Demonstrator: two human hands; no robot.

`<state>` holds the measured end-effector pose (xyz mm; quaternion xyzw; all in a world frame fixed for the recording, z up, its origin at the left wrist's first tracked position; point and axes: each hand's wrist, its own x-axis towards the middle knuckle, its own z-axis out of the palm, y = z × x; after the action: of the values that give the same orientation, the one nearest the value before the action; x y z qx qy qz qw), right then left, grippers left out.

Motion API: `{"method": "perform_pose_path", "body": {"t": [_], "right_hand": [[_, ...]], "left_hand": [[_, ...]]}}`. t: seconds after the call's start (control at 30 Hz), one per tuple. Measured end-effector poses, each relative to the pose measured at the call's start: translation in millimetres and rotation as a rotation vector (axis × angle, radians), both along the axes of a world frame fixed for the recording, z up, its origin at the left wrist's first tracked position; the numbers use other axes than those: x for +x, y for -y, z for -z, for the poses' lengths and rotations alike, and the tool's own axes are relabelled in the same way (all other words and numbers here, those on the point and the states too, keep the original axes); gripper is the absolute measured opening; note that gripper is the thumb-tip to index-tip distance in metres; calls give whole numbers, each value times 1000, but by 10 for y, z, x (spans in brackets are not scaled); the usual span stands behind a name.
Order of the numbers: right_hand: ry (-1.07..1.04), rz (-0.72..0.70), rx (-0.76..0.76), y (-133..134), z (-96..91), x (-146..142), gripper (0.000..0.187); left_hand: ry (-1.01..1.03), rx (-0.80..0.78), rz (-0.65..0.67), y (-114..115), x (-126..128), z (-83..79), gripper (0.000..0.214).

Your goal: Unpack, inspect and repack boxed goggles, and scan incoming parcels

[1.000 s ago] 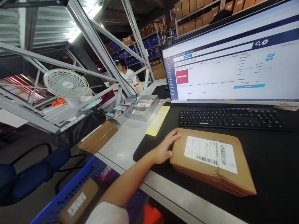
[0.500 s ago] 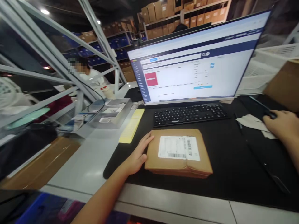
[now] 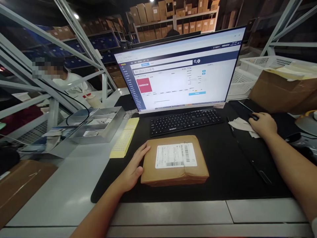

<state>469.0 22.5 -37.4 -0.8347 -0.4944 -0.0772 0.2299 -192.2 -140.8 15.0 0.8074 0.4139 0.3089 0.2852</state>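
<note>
A brown paper-wrapped parcel (image 3: pixel 170 175) with a white barcode label (image 3: pixel 176 155) lies flat on the black desk mat (image 3: pixel 232 178). My left hand (image 3: pixel 132 170) rests against the parcel's left side, its fingers stretched toward the far corner and the thumb apart. Over on the right, my right hand (image 3: pixel 264 125) is closed over a black computer mouse (image 3: pixel 254 116), mostly hidden under the fingers. Beside that hand lies crumpled pale paper (image 3: pixel 241 125). A black keyboard (image 3: pixel 185 121) sits beyond the parcel, in front of a lit monitor (image 3: pixel 173 79).
Yellow slips (image 3: pixel 125 137) and a grey divided tray (image 3: pixel 101 124) lie to the left. A thin black cord-like thing (image 3: pixel 252 162) runs over the mat. At the right stand a cardboard box (image 3: pixel 279 89) and white baskets (image 3: pixel 262 62). A person (image 3: pixel 69 79) is behind the metal frame.
The view has swung right, so the desk things appear further left. My left hand stays against the parcel and my right hand stays on the mouse.
</note>
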Motion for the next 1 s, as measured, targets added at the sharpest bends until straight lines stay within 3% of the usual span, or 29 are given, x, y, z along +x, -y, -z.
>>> {"method": "perform_pose_path", "body": {"t": [0.53,0.77,1.0], "right_hand": [[-85,-29,11,90,-175,-193,45],[-36,21,33,83,-163,-194,59],[-25,-48,86,71,-116,-177,57]], "left_hand": [[-20,11,-26,12,-11,-8,77],[-45,60,-75,-67,-124,138,70],[-58,46,-62,-43,-74,67,68]]}}
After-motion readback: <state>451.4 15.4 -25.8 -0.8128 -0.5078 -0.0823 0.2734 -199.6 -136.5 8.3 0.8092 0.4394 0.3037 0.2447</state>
